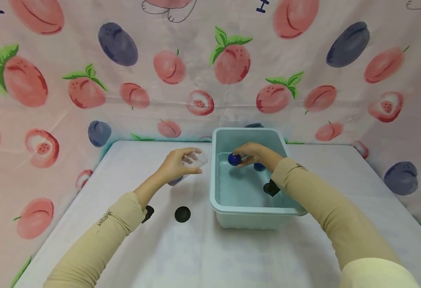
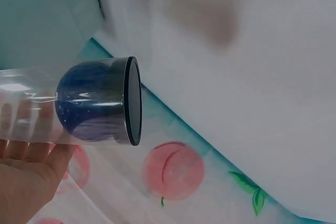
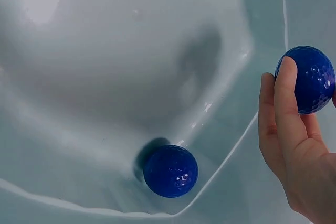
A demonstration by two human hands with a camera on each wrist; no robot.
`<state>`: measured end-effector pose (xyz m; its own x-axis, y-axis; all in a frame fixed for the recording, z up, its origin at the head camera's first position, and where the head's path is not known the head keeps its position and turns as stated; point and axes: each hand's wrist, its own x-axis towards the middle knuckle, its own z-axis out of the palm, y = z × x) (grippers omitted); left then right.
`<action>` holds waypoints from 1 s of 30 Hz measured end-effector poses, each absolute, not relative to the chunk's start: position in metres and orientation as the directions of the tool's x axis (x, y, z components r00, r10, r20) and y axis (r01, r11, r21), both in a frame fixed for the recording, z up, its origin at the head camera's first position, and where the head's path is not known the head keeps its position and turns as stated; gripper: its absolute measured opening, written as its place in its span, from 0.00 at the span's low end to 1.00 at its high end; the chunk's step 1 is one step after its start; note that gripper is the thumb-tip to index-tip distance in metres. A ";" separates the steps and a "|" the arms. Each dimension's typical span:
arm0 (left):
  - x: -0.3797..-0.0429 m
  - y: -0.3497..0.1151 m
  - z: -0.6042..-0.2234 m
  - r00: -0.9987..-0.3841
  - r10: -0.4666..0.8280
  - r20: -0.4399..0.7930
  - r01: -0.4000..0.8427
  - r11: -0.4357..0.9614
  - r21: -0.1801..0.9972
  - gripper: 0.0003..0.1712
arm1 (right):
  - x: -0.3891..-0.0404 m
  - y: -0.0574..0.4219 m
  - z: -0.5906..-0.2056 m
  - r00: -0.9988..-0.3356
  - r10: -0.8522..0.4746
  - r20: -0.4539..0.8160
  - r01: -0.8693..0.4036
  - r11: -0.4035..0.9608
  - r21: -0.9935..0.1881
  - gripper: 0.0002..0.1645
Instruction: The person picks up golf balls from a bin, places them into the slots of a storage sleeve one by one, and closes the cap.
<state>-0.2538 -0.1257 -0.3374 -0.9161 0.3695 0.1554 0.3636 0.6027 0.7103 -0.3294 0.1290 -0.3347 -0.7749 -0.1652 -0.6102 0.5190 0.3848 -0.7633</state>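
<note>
My left hand (image 1: pixel 172 165) holds a clear plastic tube (image 1: pixel 196 161) just left of the tub, tilted, with its mouth toward the tub. In the left wrist view a dark blue ball (image 2: pixel 89 100) sits inside the tube at its black-capped end (image 2: pixel 134 100). Over the light blue tub (image 1: pixel 215 180), my right hand (image 1: pixel 254 153) pinches a shiny blue golf ball (image 3: pixel 310 80) between fingers and thumb. A second blue golf ball (image 3: pixel 171 171) lies on the tub floor by a corner, below the right hand.
A round black lid (image 1: pixel 183 214) lies on the white-covered table (image 1: pixel 181 256), left of the tub's near corner. Behind the table hangs a fruit-print cloth (image 1: pixel 203 72). The tub's raised rim (image 1: pixel 253 210) stands between the two hands' areas.
</note>
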 end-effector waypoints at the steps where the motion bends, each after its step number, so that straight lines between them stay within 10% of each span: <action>1: -0.254 -0.126 -0.337 -0.916 0.369 0.159 0.366 0.601 0.711 0.32 | -0.330 0.129 -0.334 -0.775 -0.166 -0.609 0.519 0.382 -0.764 0.33; 30: -0.262 -0.129 -0.337 -0.922 0.346 0.173 0.360 0.602 0.713 0.33 | -0.311 0.132 -0.311 -0.802 -0.316 -0.506 0.453 0.230 -0.861 0.29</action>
<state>-0.2618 -0.1293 -0.3368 -0.9222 0.3457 0.1733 0.3597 0.6022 0.7127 -0.3112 0.1317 -0.3114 -0.8022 -0.3162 -0.5064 0.4531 0.2299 -0.8613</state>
